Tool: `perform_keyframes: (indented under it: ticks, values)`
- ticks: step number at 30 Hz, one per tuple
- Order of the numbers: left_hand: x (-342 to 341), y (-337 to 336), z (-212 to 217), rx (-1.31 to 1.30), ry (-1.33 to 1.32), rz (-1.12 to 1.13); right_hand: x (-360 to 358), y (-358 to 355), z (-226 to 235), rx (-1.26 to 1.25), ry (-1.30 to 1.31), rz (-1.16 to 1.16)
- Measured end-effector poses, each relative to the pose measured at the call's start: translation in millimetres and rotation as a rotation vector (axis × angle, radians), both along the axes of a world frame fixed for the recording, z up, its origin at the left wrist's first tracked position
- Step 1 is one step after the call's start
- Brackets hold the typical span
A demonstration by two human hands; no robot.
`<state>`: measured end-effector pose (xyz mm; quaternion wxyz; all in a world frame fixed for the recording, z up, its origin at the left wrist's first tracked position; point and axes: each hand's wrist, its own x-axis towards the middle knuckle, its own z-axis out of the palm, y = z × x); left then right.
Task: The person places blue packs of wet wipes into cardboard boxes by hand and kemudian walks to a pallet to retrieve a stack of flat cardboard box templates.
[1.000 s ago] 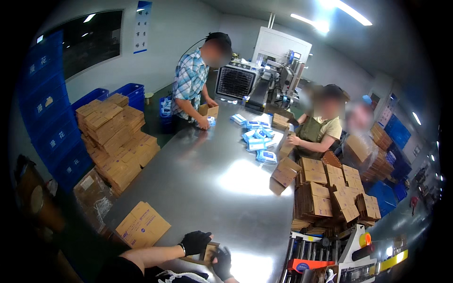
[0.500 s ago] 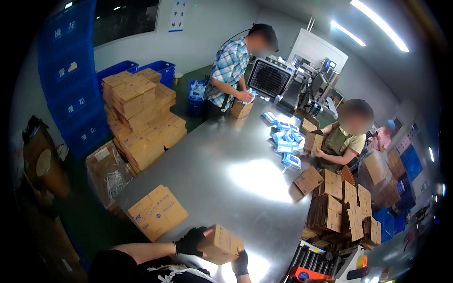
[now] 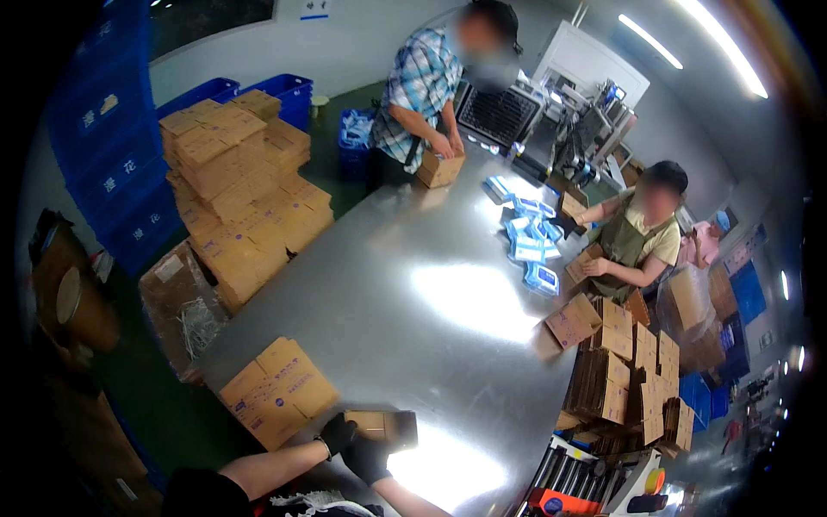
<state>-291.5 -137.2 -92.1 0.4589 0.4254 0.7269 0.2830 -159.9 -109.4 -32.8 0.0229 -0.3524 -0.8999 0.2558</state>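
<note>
A small cardboard box (image 3: 401, 426) stands near the close edge of the metal table, its opening upward and the inside partly in shadow. My left hand (image 3: 338, 433), in a black glove with bare fingertips, grips the box at its left end. Also black-gloved, my right hand (image 3: 367, 460) reaches across to the near left side of the box; its fingers are hidden and blurred. To the left of the box lies a flat folded carton (image 3: 280, 392), close to my left forearm.
Stacked flat cartons (image 3: 250, 224) rise beyond the table's left edge. Across the table (image 3: 370, 293), two co-workers handle boxes beside blue-and-white packets (image 3: 527, 233). More cartons (image 3: 616, 362) and a roller machine (image 3: 568, 482) stand at the right.
The box has moved left and turned so its opening shows. My right hand has shifted from its right side to its near left side. The view has tilted slightly.
</note>
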Motion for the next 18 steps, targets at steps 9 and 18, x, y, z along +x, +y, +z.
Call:
perform_keyframes:
  ticks: [9,18]
  values:
    - [20.6,-9.0,15.7,0.015,-0.281,0.504,146.9,272.4,53.6,-0.162,0.364,-0.075]
    - [-6.6,-139.5,-83.8,-0.473,0.283,0.212,229.1,708.1,-64.1,0.691,0.118,-0.477]
